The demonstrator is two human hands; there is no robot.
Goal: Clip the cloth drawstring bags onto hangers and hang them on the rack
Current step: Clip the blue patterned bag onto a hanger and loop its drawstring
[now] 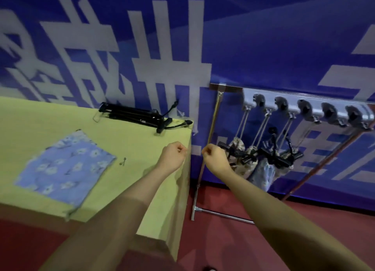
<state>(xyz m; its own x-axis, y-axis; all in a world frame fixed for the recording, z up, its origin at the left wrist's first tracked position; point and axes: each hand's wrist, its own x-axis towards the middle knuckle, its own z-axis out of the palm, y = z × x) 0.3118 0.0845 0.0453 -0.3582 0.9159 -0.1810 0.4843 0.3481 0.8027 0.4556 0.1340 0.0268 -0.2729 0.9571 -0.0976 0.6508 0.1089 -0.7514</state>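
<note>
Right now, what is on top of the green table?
On the table: a blue floral bag lying flat, black hangers piled at the far edge, and a small metal piece. Anything under the bag is hidden.

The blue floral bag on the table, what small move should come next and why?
Probably reach the left hand to the blue floral bag: it lies flat, unclipped, on the yellow table, both hands look curled and empty, and spare black hangers lie at the back edge.

Blue floral drawstring bag (65, 168) flat on the table — black hangers (132, 114) piled behind; clipped bags (261, 165) on rack (304, 106).
</note>
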